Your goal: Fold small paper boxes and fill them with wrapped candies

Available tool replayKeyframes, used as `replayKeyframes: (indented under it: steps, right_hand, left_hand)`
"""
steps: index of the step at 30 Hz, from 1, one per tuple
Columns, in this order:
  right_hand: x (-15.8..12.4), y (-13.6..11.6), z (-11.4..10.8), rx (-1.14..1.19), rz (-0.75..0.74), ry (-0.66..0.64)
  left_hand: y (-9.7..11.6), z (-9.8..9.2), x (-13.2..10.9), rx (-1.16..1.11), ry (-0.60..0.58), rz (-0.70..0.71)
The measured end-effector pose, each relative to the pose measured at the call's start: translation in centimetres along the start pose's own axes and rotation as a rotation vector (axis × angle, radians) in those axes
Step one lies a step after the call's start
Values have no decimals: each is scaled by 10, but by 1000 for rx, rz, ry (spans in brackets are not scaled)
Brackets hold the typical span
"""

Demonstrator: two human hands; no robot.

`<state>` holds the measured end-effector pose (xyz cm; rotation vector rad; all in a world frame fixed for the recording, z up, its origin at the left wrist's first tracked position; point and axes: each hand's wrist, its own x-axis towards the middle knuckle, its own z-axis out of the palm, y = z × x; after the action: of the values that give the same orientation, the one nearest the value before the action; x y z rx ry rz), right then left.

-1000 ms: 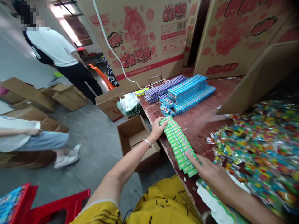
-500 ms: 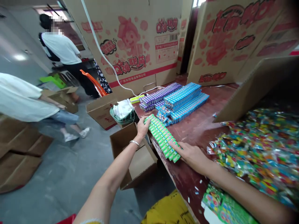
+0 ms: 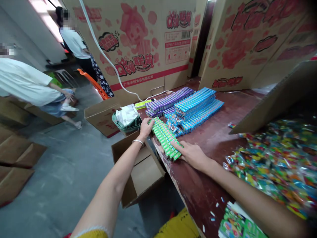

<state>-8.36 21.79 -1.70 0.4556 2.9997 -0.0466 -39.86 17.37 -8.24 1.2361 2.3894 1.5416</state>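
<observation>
A double row of small green boxes [image 3: 164,137] lies along the table's left edge. My left hand [image 3: 146,127] is closed round its far end, and my right hand [image 3: 192,153] grips the near end with fingers over the top. Just beyond the green row, stacked rows of small blue boxes [image 3: 195,105] and purple boxes [image 3: 169,100] stand on the table. A few loose blue boxes lie tumbled at the near end of the blue rows. Below my left forearm, an open cardboard box [image 3: 143,175] sits on the floor beside the table.
Wrapped colourful sweets [image 3: 277,165] heap up at the right behind a cardboard flap [image 3: 267,99]. Green printed card [image 3: 240,221] lies at the near edge. Large printed cartons [image 3: 138,43] wall off the back. A lined bin [image 3: 126,119] stands left of the table. Two people are at left.
The green row has shifted slightly left and away from me, both hands still on it. My view has turned a little. At left, the nearer person has lifted one foot.
</observation>
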Motion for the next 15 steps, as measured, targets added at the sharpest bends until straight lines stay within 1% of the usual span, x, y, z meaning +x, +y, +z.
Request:
replayKeyframes:
  steps: [4, 10, 13, 15]
  right_hand:
    - [10, -1, 0, -6, -10, -11]
    - [19, -2, -1, -35, -4, 5]
    - [18, -2, -2, -43, 15, 6]
    - [16, -2, -1, -38, 34, 15]
  left_hand:
    - [-5, 0, 14, -6, 17, 17]
    - [-2, 1, 25, -30, 102, -4]
    - [3, -1, 20, -80, 173, -50]
    - [7, -3, 10, -130, 222, -82]
